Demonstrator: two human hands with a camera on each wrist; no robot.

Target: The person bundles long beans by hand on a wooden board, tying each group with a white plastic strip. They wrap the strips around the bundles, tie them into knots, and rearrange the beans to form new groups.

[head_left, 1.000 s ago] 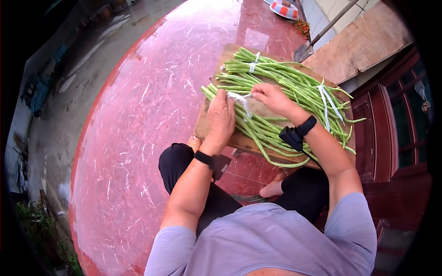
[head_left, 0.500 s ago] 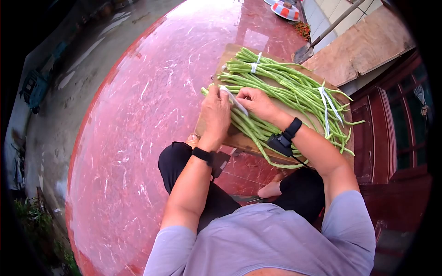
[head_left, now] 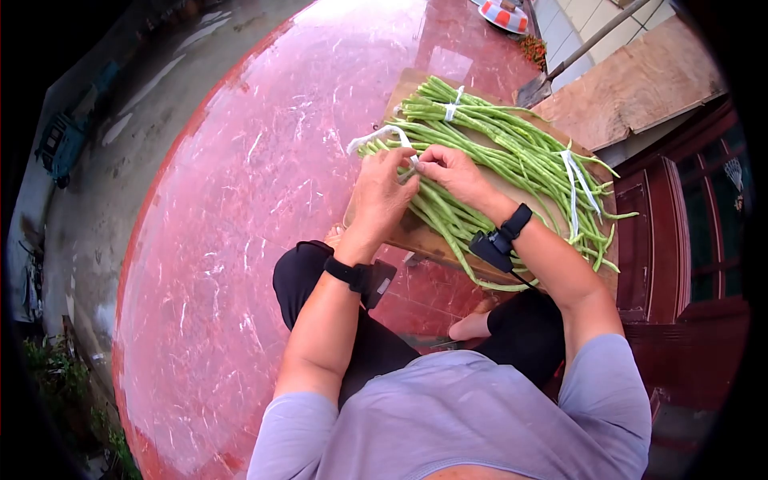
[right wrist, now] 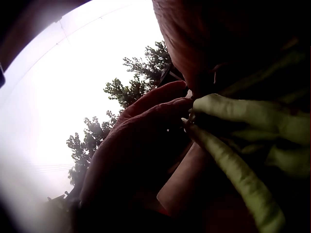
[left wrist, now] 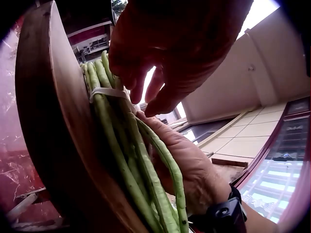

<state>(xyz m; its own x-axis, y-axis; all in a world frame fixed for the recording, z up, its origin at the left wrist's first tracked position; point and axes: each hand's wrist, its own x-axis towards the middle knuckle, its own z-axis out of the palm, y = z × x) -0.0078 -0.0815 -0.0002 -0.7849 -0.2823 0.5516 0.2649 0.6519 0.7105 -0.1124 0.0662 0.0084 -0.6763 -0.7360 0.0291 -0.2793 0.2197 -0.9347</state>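
Observation:
A bundle of long green beans [head_left: 440,216] lies along the near side of a wooden board [head_left: 406,82]. Round its upper part goes a white strip [left wrist: 108,91], seen tight across the beans in the left wrist view. A loose length of that strip [head_left: 390,130] arches over the bean tips in the head view. My left hand [head_left: 384,192] pinches the strip from the left with bent fingers. Facing it, my right hand [head_left: 456,176] pinches the strip between thumb and fingertips. In the right wrist view, bean ends [right wrist: 233,165] lie beside the dark fingers.
Behind is a larger bundle of long beans [head_left: 500,140] with white ties [head_left: 451,110]. A shovel [head_left: 534,90] and a plywood sheet [head_left: 632,76] lean at the upper right, near red peppers [head_left: 534,50] and an orange-and-white basin [head_left: 504,16]. A dark red door [head_left: 664,232] stands right.
Both hands have come close together at the bundle's top. The white strip, earlier stretched between the hands, now wraps the beans, with a loose length swung out to the left.

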